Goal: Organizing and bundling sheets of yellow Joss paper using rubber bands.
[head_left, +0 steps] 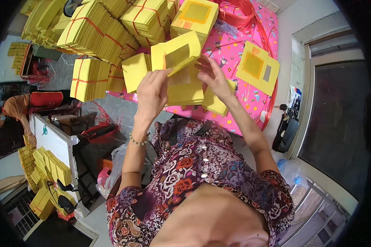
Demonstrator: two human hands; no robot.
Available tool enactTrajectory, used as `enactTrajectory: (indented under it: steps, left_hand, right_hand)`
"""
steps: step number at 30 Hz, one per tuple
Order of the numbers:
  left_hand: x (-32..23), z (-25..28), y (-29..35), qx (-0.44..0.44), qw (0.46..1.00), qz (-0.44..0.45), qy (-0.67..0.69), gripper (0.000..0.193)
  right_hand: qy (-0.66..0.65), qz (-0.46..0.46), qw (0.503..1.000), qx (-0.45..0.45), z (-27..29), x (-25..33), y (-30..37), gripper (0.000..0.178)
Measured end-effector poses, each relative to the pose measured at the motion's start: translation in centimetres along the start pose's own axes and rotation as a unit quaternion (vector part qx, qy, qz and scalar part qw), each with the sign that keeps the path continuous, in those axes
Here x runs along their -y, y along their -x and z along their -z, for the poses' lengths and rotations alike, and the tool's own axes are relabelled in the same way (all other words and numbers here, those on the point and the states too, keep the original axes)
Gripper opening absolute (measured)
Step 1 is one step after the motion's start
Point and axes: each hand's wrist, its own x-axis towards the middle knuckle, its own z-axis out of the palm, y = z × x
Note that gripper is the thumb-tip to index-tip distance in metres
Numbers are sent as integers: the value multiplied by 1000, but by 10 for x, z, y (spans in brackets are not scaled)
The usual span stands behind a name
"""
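My left hand (151, 91) is closed on the near edge of a yellow paper envelope (183, 66) with a rectangular window. Part of the paper is bent up toward me. At its right edge is my right hand (217, 81), with thumb and fingers apart; its fingertips are in shadow, and I cannot tell if they touch the paper. Below lies a stack of yellow envelopes (185, 97). Another small pile (212, 103) sits under my right wrist, and a third pile (132, 73) is left of the held envelope.
A pink patterned tablecloth (222, 48) covers the table. Bundles (90, 35) tied with red cord stand at the far left. A windowed stack (189, 24), red plastic cord (237, 18) and flat envelopes (255, 68) lie beyond. Far left, another person (18, 103) leans over a white table (55, 136).
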Motion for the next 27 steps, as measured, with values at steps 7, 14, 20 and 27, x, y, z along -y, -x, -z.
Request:
enactTrajectory:
  steps: [7,14,20,27]
  left_hand:
    - [-34,15,13,56,952,112,280,20]
    - [-27,-11,14,-8,953,151,263,32]
    - [-19,-22,14,32,921,211,326,57]
    - [-13,-36,11,68,809,273,517,49]
  right_hand:
    - [-133,22,986,95,-3,-2,2,86]
    - [-98,-51,988,108,-16,27,31,84]
    - [-70,-28,994,82,-22,41,35,69]
    - [-14,-9,1000,2,-23,36,33,56]
